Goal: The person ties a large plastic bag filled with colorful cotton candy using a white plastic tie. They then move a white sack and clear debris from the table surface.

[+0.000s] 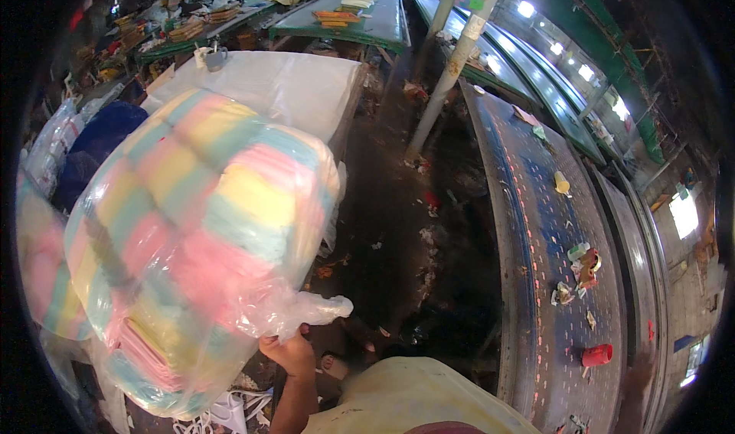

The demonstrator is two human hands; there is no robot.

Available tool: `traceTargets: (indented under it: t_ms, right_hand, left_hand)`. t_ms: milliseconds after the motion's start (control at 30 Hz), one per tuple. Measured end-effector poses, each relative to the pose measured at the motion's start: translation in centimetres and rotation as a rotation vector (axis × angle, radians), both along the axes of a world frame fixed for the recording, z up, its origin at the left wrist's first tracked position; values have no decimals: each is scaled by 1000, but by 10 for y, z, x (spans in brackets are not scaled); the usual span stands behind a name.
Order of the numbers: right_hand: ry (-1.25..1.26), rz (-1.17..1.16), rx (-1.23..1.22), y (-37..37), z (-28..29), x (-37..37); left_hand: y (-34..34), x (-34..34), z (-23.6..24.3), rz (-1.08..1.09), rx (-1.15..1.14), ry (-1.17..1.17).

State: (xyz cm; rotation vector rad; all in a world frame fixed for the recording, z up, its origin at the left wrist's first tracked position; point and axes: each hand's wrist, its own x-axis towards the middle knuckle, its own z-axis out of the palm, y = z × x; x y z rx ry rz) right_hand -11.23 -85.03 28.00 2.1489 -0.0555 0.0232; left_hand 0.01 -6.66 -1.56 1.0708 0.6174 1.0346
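Note:
A large clear plastic bag (pixel 191 227) stuffed with folded stacks of soft pink, yellow and pale teal cloth fills the left side of the view. Its gathered, twisted neck (pixel 306 311) points right, toward the middle. From below, my left hand (pixel 289 351) is closed around that neck. The thumb shows against the plastic, while the other fingers are partly hidden. My right hand does not show. Behind the bag at the far left, part of a similar packed bag (pixel 42 258) is visible.
A white-covered table (pixel 268 82) stands behind the bag. On the right runs a long blue-stained table (pixel 528 204) bearing a red cup (pixel 597 355), a yellow cup (pixel 561 182) and scraps. A slanting pole (pixel 452 74) rises beyond the littered dark floor (pixel 398 235). White straps (pixel 230 411) lie below the bag.

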Motion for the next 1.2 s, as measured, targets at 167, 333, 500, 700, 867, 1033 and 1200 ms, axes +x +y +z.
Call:
traceTargets:
  t_ms: [167, 333, 500, 700, 867, 1033, 1200]
  right_hand:
    - [82, -552, 172, 20, 12, 62]
    - [146, -268, 621, 218, -3, 247]
    - [305, 514, 905, 514, 23, 393]
    - [45, 601, 811, 654, 76, 547]
    - [7, 663, 1064, 685, 67, 566]
    - [226, 881, 1677, 629, 45, 581]
    - [617, 1308, 2638, 409, 44, 523]
  left_hand:
    - [-10, 3, 14, 19, 7, -19]
    - [-7, 2, 8, 23, 24, -96]
    - [-6, 5, 28, 47, -12, 33]
    - [-9, 10, 34, 58, -43, 60]
    - [-12, 9, 40, 108, -85, 29]
    - [-11, 8, 31, 110, -59, 28]
    - [-11, 8, 25, 54, -41, 8]
